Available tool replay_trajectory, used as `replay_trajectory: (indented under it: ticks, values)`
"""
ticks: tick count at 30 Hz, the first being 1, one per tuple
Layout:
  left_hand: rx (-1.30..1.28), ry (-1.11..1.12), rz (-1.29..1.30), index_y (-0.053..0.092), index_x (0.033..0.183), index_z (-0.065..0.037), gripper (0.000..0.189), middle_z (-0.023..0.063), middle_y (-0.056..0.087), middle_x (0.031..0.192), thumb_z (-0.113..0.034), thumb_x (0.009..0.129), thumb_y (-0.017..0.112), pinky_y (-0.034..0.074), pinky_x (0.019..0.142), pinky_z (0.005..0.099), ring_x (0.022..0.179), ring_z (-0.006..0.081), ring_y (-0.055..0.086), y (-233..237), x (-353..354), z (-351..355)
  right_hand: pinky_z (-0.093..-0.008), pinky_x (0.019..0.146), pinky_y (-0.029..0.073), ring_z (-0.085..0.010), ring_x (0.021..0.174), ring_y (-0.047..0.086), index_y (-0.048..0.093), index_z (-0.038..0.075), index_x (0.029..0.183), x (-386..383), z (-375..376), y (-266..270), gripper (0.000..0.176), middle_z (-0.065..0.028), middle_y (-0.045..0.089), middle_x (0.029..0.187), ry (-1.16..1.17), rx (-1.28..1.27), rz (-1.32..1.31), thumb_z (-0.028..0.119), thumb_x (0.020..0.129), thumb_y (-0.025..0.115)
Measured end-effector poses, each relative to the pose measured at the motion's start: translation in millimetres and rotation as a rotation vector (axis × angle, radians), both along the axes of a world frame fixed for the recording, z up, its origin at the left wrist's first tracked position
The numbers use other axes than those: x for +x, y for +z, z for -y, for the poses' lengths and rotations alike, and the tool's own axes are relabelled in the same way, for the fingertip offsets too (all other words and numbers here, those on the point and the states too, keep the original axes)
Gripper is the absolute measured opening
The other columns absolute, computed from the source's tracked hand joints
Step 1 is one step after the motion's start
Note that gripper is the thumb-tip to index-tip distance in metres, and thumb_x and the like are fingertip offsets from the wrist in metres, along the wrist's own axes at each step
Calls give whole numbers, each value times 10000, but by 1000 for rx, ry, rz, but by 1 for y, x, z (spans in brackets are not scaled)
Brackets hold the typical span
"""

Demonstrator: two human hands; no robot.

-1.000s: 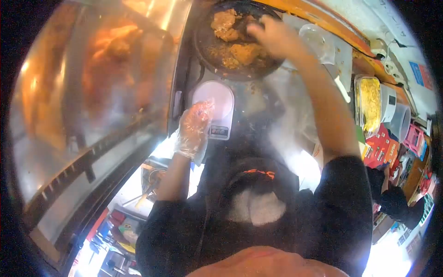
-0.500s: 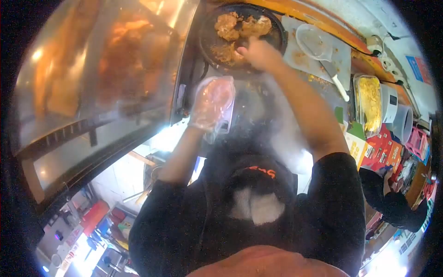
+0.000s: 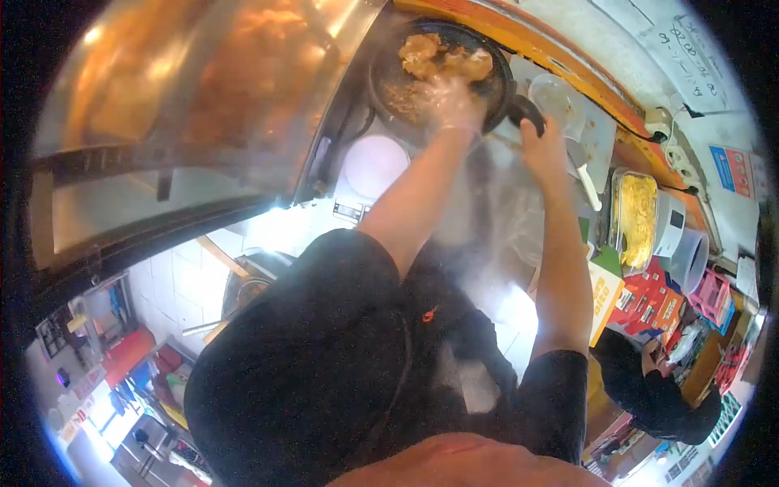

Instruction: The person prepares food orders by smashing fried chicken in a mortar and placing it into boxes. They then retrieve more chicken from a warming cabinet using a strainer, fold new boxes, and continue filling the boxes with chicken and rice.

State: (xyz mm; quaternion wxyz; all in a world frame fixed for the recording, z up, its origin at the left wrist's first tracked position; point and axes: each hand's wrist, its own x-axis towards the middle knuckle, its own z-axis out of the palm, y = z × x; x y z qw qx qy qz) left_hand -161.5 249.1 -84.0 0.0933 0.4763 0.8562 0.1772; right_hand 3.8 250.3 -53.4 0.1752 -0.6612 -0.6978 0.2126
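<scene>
"Down at the lower middle of the round pan (image 3: 497,88), whose fingers are those?"

"They belong to the left hand (image 3: 450,101), which wears a clear plastic glove. Blur and steam smear them, so I can't tell if they're spread or pinching something."

"And the right hand (image 3: 544,150)?"

"Bare, just beyond the pan's right rim. Its fingers are closed about the lower end of a dark rounded piece (image 3: 526,114); what that piece is, I can't make out."

"Where's the meat (image 3: 420,53)?"

"Inside the pan, browned chunks along the far side, right by the gloved hand, with darker crumbs toward the left."

"What sits next to the pan?"

"On the near left, a kitchen scale (image 3: 376,166) with a pale round plate, partly behind the left forearm. On the right, a clear container (image 3: 560,105) on a pale board (image 3: 599,134), and a knife with a white handle (image 3: 590,187)."

"Farther along?"

"A clear tray of yellow food (image 3: 637,215), then red boxes (image 3: 649,300). Steam drifts over the counter (image 3: 479,195) between the forearms, and another person's dark sleeve (image 3: 649,398) shows at far right."
</scene>
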Motion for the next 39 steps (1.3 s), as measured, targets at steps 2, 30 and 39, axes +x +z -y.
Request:
replay_trajectory:
  ticks: [2,30,39]
  values:
    - [35,-23,20,627,1095,-93,477,203,508,1223,-430,759,659,336,969,554,1159,360,476,2,-6,6,-372,699,505,-280,782,651,508,2,1230,-5,9,1,541,-165,656,941,91,93,52,394,868,600]
    - [-214,-1233,1285,508,1247,-61,573,100,582,1178,-346,791,706,480,886,349,1121,228,564,175,462,53,-292,759,496,-147,871,612,566,17,1131,508,347,22,294,-82,631,975,-166,-9,-863,62,848,631]
    - [-601,-1641,-688,650,1034,-49,353,114,647,1093,-302,788,666,493,858,323,1007,210,612,64,840,66,-261,761,458,-129,829,583,555,-4,1107,602,414,-83,239,-62,624,960,-812,38,-1271,46,877,593]
